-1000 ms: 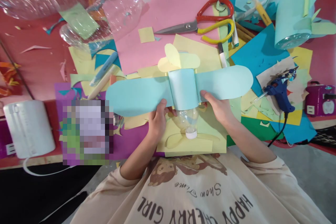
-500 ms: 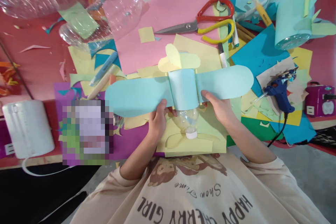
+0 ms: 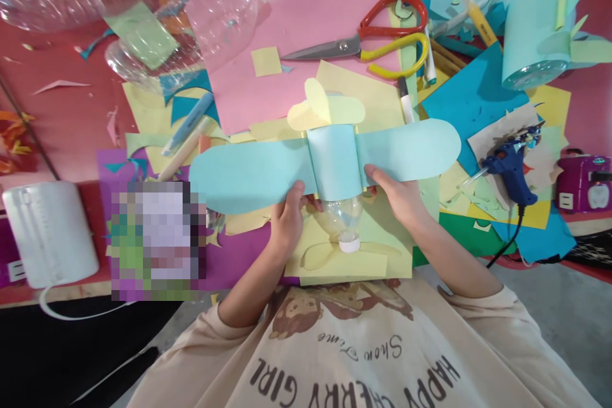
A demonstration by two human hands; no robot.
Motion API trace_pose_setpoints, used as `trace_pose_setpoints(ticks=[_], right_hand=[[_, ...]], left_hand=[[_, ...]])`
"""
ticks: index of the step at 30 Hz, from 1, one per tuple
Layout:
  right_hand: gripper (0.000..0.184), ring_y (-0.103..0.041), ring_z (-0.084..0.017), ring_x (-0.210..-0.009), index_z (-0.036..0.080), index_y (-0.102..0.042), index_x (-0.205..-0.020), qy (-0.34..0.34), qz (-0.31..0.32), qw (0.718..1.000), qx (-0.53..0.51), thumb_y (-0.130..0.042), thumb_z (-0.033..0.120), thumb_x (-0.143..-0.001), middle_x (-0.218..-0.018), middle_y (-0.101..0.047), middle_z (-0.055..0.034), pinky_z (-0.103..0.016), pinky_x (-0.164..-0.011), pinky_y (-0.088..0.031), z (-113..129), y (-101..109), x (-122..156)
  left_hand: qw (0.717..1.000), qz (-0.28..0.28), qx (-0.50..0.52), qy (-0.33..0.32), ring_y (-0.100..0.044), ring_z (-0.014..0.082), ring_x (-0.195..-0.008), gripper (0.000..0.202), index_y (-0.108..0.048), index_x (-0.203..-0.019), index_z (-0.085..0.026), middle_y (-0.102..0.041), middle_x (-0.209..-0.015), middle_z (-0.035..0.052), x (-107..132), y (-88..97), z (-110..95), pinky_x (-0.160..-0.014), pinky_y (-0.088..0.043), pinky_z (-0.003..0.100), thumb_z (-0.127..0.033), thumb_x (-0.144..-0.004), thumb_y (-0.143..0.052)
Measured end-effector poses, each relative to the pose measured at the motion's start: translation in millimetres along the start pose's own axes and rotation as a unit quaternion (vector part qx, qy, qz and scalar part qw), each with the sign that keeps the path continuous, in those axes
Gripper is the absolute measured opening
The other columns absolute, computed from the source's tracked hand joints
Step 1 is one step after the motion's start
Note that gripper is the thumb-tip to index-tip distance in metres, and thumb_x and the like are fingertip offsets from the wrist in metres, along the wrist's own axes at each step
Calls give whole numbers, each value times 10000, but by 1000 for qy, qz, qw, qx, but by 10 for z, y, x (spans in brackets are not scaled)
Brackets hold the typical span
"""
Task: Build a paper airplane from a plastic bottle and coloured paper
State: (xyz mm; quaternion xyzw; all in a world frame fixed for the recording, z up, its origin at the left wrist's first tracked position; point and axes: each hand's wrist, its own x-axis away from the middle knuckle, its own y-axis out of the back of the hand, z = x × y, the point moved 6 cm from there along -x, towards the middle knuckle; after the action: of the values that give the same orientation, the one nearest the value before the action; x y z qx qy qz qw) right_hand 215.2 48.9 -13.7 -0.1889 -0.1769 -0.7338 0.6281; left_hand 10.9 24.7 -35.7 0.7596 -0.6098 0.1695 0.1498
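Note:
A model plane [image 3: 335,162] made from a clear plastic bottle wrapped in light blue paper lies across the middle, its white cap [image 3: 349,242] pointing toward me. Pale yellow paper tail fins [image 3: 325,107] stand at its far end. My left hand [image 3: 288,213] pinches the near edge of the left wing [image 3: 248,175], thumb on top. On the other side, my right hand [image 3: 396,194] grips the right wing [image 3: 411,150] close to the body, also thumb on top. Most fingers of both hands are hidden beneath the wings.
Scissors [image 3: 344,48] with red and yellow handles lie on pink paper [image 3: 291,6]. At right rests a blue glue gun [image 3: 512,172] with its cord. Clear bottles [image 3: 224,13] lie back left; a blue-wrapped bottle [image 3: 535,38] stands back right. A white case [image 3: 50,233] sits left.

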Motion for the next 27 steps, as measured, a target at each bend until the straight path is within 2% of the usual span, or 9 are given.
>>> trace_pose_setpoints(ticks=[5,9,13,19,27], right_hand=[[291,-517,-119,-518,203,-610,-632,-1,-4,1000,-19,-772,444,-650,-601,-585,9,-282,-517,-496,-31,6,4],[299,-529,-118,-544,194,-645,-677,4,-2,999,-41,-775,463,-652,-642,-606,0,-272,-506,-493,-68,0,3],[318,-551,-120,-575,190,-675,-719,-1,-1,999,-42,-789,475,-638,-695,-634,-7,-270,-521,-503,-104,5,8],[294,-524,-115,-544,195,-627,-651,3,-7,1000,-26,-771,451,-639,-638,-591,5,-288,-537,-526,-75,-2,28],[321,-565,-141,-616,208,-574,-614,-9,-11,1000,-16,-769,463,-624,-675,-593,-11,-306,-575,-570,-87,-15,35]], left_hand=[[1000,15,2,-25,-605,168,-520,394,-469,-494,-227,-478,-426,-14,-2,4,7,-691,-551,302,-423,-831,-518],[999,27,14,-32,-615,161,-535,323,-566,-591,-210,-572,-499,-8,4,1,18,-678,-554,292,-403,-848,-536],[999,18,-4,-33,-630,165,-556,297,-562,-605,-205,-592,-508,-7,8,21,17,-713,-560,300,-390,-837,-576],[999,24,-34,-17,-635,159,-579,296,-538,-557,-210,-593,-514,-7,-2,12,-5,-764,-554,295,-346,-817,-575],[997,3,-73,-32,-625,148,-542,273,-534,-548,-202,-578,-488,-13,-20,31,-61,-675,-534,269,-319,-787,-595]])
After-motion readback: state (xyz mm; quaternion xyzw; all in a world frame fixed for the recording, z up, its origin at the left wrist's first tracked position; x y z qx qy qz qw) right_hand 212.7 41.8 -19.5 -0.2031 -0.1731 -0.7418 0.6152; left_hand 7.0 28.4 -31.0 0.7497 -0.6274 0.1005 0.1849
